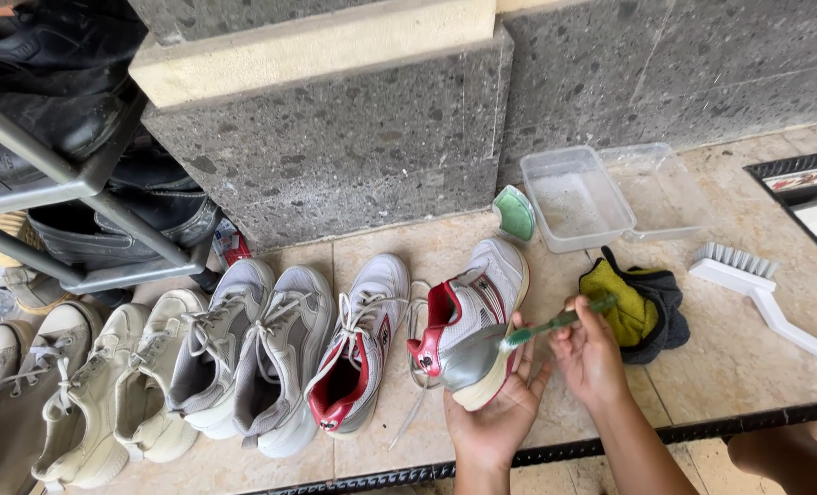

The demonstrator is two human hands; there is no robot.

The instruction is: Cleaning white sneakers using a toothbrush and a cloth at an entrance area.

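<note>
My left hand (pixel 495 412) cups the heel of a white and grey sneaker with a red lining (pixel 471 316), held tilted with its toe pointing away from me. My right hand (pixel 590 353) grips a green toothbrush (pixel 555 323), and its bristle end rests against the sneaker's heel side. The matching sneaker (pixel 358 353) lies on the tiled floor just to the left, its laces loose.
A clear plastic tub (pixel 575 197) and its lid (pixel 660 188) stand by the stone wall, with a green sponge (pixel 515 213) beside them. A yellow and dark cloth (pixel 637 307) and a white scrub brush (pixel 758 293) lie to the right. Several pale sneakers (pixel 243 353) line the left, below a shoe rack (pixel 69 179).
</note>
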